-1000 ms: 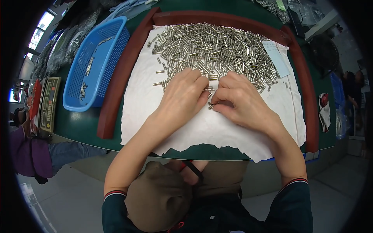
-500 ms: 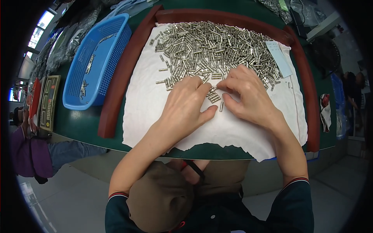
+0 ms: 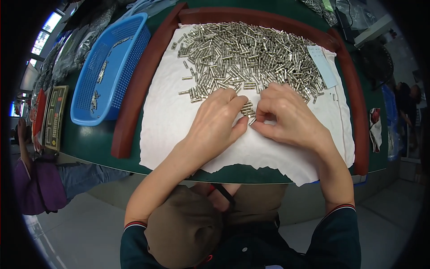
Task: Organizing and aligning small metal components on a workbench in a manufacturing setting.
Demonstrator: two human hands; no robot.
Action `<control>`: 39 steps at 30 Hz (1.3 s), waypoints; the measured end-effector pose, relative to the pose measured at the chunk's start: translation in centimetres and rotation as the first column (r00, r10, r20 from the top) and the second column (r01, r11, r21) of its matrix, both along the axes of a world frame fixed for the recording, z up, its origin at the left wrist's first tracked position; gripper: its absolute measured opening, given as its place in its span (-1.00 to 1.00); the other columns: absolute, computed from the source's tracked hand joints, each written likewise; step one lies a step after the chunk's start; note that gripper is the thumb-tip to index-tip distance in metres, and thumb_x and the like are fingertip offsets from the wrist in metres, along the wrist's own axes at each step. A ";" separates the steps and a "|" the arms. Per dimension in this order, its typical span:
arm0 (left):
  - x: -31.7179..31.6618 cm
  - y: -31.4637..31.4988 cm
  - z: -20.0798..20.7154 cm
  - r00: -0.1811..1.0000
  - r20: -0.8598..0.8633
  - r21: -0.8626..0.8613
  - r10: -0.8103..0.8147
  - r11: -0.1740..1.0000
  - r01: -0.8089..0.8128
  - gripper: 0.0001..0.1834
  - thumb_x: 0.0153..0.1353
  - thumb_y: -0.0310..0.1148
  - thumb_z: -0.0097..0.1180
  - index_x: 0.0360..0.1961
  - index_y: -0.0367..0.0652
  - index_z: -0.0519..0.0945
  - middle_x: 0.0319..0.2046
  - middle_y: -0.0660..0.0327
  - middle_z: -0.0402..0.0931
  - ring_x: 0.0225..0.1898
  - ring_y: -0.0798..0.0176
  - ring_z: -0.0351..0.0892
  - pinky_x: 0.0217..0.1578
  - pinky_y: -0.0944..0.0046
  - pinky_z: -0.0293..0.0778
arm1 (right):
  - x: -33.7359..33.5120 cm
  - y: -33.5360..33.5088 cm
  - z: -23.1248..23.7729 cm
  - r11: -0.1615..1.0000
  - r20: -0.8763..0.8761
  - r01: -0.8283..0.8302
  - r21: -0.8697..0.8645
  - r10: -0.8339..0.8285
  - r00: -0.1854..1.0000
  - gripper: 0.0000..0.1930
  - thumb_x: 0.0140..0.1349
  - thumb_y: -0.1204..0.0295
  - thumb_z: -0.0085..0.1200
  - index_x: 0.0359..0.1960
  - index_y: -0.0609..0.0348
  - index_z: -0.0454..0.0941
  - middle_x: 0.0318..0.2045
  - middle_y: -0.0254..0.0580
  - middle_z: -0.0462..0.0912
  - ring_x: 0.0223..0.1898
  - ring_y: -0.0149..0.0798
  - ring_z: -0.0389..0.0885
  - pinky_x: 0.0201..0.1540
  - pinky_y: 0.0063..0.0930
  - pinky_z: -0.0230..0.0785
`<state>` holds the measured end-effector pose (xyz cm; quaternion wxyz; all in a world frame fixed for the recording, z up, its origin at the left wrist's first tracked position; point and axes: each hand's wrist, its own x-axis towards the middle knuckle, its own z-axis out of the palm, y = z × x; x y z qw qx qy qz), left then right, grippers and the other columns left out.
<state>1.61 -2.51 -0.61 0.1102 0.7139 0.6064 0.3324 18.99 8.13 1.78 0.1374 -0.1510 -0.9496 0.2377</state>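
Observation:
A short row of small silvery metal pins [image 3: 247, 107] lies side by side on the white cloth [image 3: 179, 143], between my hands. My left hand [image 3: 216, 117] is closed along the left side of this row, with curled fingers at the pins and its thumb by the near end. At the row's near right, the thumb and fingers of my right hand [image 3: 289, 117] pinch a single metal pin [image 3: 252, 121], partly hidden by the fingertips. Just beyond both hands spreads a large heap of the same pins [image 3: 251, 49].
Dark red wooden bars [image 3: 145, 85] frame the cloth on its left, far and right sides. A blue plastic basket [image 3: 118, 80] with some pins stands at the left. A pale blue paper slip [image 3: 322, 67] lies right of the heap. Another person's purple sleeve [image 3: 38, 184] shows at far left.
The pin that lay loose near my right thumb is now between my right fingertips, at the row's near end. My left thumb has drawn in slightly toward the row.

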 end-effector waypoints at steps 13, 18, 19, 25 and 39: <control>-0.2 -0.1 0.0 0.997 0.056 -0.041 -0.047 0.998 0.049 -0.62 -0.05 -0.40 0.26 -0.16 -0.30 0.59 -0.40 0.10 0.46 -0.31 0.06 0.49 -0.25 0.14 0.44 | 0.3 0.4 0.3 0.998 -0.012 0.063 -0.006 -0.063 0.998 -0.85 -0.11 0.44 0.25 -0.57 0.17 0.51 -0.57 -0.27 0.45 -0.35 -0.19 0.45 -0.19 -0.33 0.27; -0.7 -0.1 0.4 0.989 0.094 -0.065 -0.115 0.990 0.121 -0.62 -0.05 -0.41 0.25 -0.15 -0.30 0.59 -0.38 0.11 0.46 -0.28 0.07 0.49 -0.22 0.14 0.44 | 0.7 1.0 0.7 0.997 0.015 0.061 -0.037 -0.061 0.998 -0.91 -0.09 0.49 0.20 -0.58 0.16 0.51 -0.58 -0.26 0.46 -0.38 -0.17 0.45 -0.20 -0.31 0.27; -0.8 -0.2 0.5 0.989 0.105 -0.045 -0.109 0.992 0.114 -0.66 -0.05 -0.43 0.24 -0.19 -0.29 0.59 -0.38 0.12 0.46 -0.27 0.07 0.48 -0.22 0.14 0.42 | 0.6 1.0 0.4 0.997 0.014 0.061 -0.038 -0.060 0.998 -0.91 -0.09 0.49 0.20 -0.58 0.16 0.51 -0.58 -0.26 0.46 -0.38 -0.17 0.45 -0.20 -0.31 0.27; -0.9 0.1 -0.6 0.987 -0.151 0.165 0.060 0.986 -0.034 -0.84 -0.10 -0.56 0.21 -0.44 -0.20 0.51 -0.44 0.18 0.40 -0.34 0.07 0.41 -0.30 0.14 0.30 | -0.4 -0.5 -0.8 0.928 -0.101 0.210 0.309 -0.188 0.977 -0.95 -0.09 0.52 0.14 -0.56 0.18 0.53 -0.53 -0.23 0.56 -0.32 -0.17 0.50 -0.19 -0.25 0.25; 0.0 0.5 -0.6 0.990 -0.139 0.190 0.028 0.982 -0.001 -0.83 -0.12 -0.56 0.22 -0.49 -0.16 0.47 -0.49 0.21 0.37 -0.39 0.12 0.38 -0.35 0.15 0.25 | -0.1 -0.3 0.1 0.936 -0.066 0.149 0.318 -0.135 0.989 -0.95 -0.16 0.50 0.13 -0.60 0.16 0.52 -0.58 -0.20 0.55 -0.34 -0.15 0.50 -0.20 -0.24 0.24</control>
